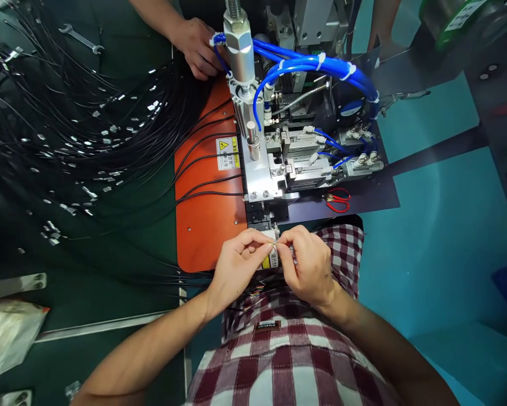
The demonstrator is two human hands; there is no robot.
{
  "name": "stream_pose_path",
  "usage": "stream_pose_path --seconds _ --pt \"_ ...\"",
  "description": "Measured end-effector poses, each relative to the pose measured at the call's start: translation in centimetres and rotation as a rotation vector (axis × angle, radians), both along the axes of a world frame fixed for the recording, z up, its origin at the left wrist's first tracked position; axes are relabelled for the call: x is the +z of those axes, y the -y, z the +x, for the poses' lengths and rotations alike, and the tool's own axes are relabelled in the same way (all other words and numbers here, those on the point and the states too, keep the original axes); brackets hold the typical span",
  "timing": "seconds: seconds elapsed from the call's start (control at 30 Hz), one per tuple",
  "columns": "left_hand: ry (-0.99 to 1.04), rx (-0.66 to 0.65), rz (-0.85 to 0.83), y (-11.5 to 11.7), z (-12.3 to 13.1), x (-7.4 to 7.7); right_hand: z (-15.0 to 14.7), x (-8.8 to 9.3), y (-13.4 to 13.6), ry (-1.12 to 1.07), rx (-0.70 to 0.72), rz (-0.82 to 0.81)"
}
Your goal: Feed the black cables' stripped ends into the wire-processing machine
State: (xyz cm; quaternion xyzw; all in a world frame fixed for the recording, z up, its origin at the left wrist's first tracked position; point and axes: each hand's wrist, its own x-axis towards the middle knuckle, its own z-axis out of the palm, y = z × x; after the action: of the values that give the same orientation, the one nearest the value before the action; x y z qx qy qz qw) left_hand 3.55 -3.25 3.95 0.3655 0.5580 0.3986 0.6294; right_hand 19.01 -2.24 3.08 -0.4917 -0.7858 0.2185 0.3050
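Observation:
My left hand [239, 264] and my right hand [307, 263] meet fingertip to fingertip in front of the machine's near end. Both are closed in a pinch around something thin and light-coloured, too small to name. Just behind the fingertips is a white block with a yellow label [267, 261], partly covered by my hands. Below my left hand, thin coloured wire ends [257, 289] lie near my lap. Black cables [206, 194] cross the orange plate [206, 234] and run into the metal machine [257, 175].
A large bundle of black cables [151, 141] with shiny connector ends spreads over the dark green table [122, 304]. A wrench [82, 38] lies beyond. Red-handled snips [338, 198] rest right of the machine, below blue air tubes [321, 62]. Another person's hand [200, 48] is at the far side.

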Motion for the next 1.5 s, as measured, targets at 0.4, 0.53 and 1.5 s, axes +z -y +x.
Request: stream_pose_path --seconds 0.4,0.53,1.5 --pt "0.144 0.01 -0.087 0.3 -0.5 -0.8 -0.1 -0.8 -0.1 -0.604 -0.071 -0.764" --pt "0.185 -0.031 -0.093 0.2 -0.6 -0.5 0.5 -0.6 -1.5 -0.872 0.038 -1.146" --pt "0.16 0.062 -0.07 0.4 -0.2 -0.6 -0.1 -0.7 0.7 -0.488 -0.035 -0.605"
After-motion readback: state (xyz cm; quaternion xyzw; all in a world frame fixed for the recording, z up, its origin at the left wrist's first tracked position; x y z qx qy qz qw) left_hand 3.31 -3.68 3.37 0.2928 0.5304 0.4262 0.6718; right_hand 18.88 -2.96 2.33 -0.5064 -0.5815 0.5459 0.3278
